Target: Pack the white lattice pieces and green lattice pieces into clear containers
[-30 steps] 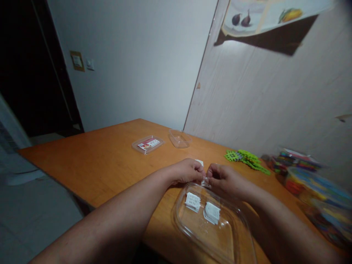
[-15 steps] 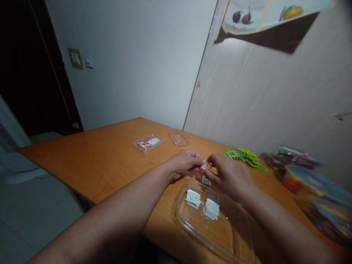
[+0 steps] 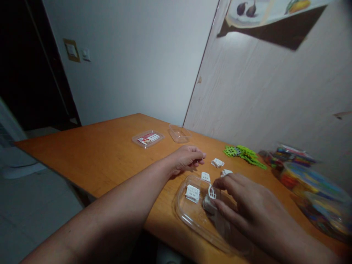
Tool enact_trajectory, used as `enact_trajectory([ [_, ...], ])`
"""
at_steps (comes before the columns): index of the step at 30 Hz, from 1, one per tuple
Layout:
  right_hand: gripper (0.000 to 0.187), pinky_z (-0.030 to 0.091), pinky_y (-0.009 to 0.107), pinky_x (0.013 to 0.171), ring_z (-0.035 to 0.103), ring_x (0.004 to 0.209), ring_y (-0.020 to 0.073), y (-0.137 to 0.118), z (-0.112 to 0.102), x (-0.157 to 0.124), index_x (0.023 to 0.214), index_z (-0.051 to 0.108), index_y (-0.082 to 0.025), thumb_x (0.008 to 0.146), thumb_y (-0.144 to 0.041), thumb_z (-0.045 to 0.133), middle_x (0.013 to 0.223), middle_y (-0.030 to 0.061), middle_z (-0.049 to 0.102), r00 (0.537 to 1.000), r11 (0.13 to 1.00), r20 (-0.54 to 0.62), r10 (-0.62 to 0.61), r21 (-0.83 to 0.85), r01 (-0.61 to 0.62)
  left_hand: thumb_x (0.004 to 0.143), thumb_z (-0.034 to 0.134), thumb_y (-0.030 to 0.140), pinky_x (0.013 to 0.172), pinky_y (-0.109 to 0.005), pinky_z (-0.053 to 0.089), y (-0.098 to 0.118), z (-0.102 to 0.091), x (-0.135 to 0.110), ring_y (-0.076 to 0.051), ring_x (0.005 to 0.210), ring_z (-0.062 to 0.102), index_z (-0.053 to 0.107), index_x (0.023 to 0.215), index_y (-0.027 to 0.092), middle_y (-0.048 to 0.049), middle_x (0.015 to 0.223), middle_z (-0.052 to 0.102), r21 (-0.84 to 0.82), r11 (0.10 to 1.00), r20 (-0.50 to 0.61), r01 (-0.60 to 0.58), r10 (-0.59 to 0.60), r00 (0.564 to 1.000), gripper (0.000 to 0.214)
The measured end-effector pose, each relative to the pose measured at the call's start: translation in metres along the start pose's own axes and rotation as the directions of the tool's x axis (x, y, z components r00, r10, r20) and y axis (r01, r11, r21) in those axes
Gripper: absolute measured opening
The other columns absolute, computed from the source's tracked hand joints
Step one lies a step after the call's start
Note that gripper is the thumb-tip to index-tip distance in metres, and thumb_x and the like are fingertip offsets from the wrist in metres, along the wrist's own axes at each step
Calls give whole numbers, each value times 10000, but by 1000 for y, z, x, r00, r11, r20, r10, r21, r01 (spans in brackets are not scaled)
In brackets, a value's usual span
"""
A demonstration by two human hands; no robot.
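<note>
My right hand pinches a small white slotted plastic piece between thumb and fingers. It holds the piece tilted just above a stack of similar white pieces in a clear plastic tray. A second white stack lies to the left in the same tray. Beyond the tray's far rim, my left hand is closed with fingertips together; whatever it may hold is too small to make out. A single white piece lies on the table between that hand and the tray.
More white pieces lie farther back, with another small pile partly behind my right hand. Green and grey lattice pieces rest near the wall. A labelled clear lid and a clear box stand behind. Colourful containers line the right.
My right hand has moved from beside my left hand toward me, over the tray, carrying a white piece. The left hand stays nearly in place, and the white piles behind are now uncovered.
</note>
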State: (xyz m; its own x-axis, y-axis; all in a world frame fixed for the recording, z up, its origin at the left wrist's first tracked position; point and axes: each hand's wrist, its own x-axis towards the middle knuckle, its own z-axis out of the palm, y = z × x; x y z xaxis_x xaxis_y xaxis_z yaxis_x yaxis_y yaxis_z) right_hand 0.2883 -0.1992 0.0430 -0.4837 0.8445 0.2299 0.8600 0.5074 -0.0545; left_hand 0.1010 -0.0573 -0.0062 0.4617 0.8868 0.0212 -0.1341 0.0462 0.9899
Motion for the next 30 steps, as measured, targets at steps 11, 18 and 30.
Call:
enact_trajectory([
  [11, 87, 395, 330, 629, 554, 742, 205, -2, 23, -7, 877, 574, -243, 913, -318, 551, 909, 48, 585, 999, 994, 35, -17, -110, 21, 746, 714, 380, 556, -214, 353, -2, -1, 0, -71, 593, 513, 603, 796, 136, -45, 779, 676, 72, 997, 38, -23, 21, 999, 272],
  [18, 138, 354, 318, 586, 524, 674, 182, -3, 20, -8, 828, 570, -238, 932, -299, 503, 878, 46, 567, 998, 994, 67, -8, -104, 15, 737, 712, 399, 564, -218, 360, -3, -1, 1, -79, 603, 518, 604, 788, 141, -45, 776, 673, 105, 994, 45, -34, 30, 999, 284],
  [30, 211, 437, 303, 654, 608, 754, 186, 55, 14, 34, 1020, 669, -208, 913, -293, 508, 924, 67, 658, 990, 982, 7, 144, 124, -144, 753, 678, 342, 523, -200, 346, -6, -2, 3, -75, 569, 498, 595, 763, 152, -21, 712, 644, 139, 990, -5, 1, -1, 1000, 207],
])
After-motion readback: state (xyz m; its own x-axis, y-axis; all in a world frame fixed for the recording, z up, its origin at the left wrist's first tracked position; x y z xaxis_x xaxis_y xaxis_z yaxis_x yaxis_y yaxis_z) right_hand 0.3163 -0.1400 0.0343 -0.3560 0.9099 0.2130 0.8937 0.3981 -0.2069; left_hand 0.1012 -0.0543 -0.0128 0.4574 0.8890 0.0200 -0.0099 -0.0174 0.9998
